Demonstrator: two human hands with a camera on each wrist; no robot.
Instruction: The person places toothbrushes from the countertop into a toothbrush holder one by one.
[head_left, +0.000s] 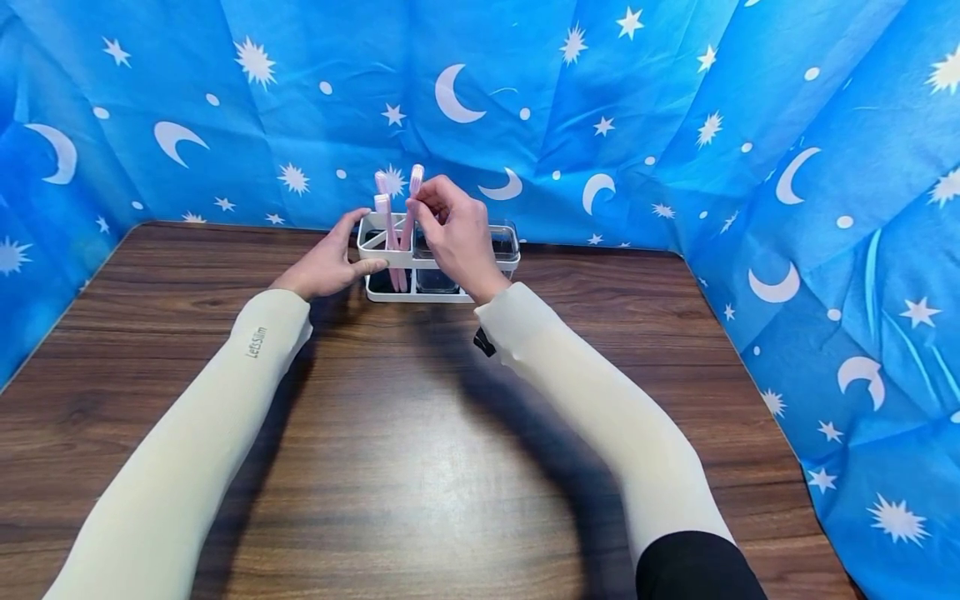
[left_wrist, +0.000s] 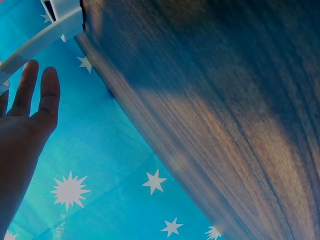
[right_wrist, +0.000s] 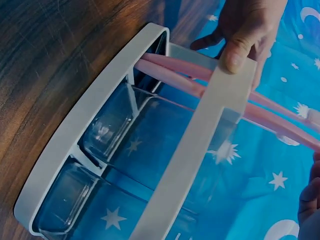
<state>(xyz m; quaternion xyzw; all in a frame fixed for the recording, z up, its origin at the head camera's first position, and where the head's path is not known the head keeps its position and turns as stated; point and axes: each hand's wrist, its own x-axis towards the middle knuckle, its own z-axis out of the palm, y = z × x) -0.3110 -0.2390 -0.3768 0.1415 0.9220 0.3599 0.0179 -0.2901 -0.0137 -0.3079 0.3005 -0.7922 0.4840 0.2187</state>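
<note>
A white two-tier toothbrush holder [head_left: 382, 297] stands near the table's far edge. My left hand [head_left: 330, 262] grips its left end, with the thumb on the front of the upper rim, as the right wrist view also shows. Pink toothbrushes stand in the left compartment, heads up; one toothbrush [head_left: 384, 205] leans at the front and another [head_left: 380, 180] behind it. With thumb and forefinger, my right hand [head_left: 461, 237] pinches a third toothbrush [head_left: 417, 179] just below its head. That brush's lower handle lies inside the holder.
Two clear cups sit in the holder's other compartments, one cup [right_wrist: 107, 132] beside the brushes and another cup [right_wrist: 65, 195] further along. The wooden table [head_left: 420, 433] extends toward me. A blue curtain [head_left: 525, 50] with moons and stars hangs behind and along the sides.
</note>
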